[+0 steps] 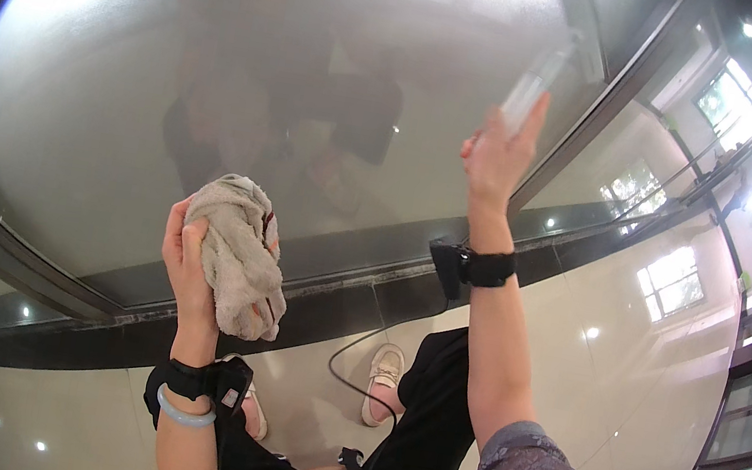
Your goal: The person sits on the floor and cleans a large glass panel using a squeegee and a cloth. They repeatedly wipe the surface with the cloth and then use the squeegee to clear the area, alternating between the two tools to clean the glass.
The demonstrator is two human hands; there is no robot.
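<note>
A bunched beige terry cloth point(236, 253) with reddish-brown marks is gripped in my left hand point(187, 242), in front of the lower part of a large glass pane point(312, 173). Higher and to the right, my right hand point(508, 145) is closed around a clear, blurred tool point(536, 87), perhaps a scraper or squeegee; its far end is too blurred to name. The tool points up and away over the pane. Whether cloth or tool touches the glass cannot be told. The pane shows dark, hazy reflections.
A metal frame post point(594, 114) borders the pane on the right, and another frame point(25, 261) on the left. A dark stone sill point(344, 296) runs beneath. Glossy floor tiles point(564, 353) lie below. A thin black cable point(353, 379) hangs between my arms.
</note>
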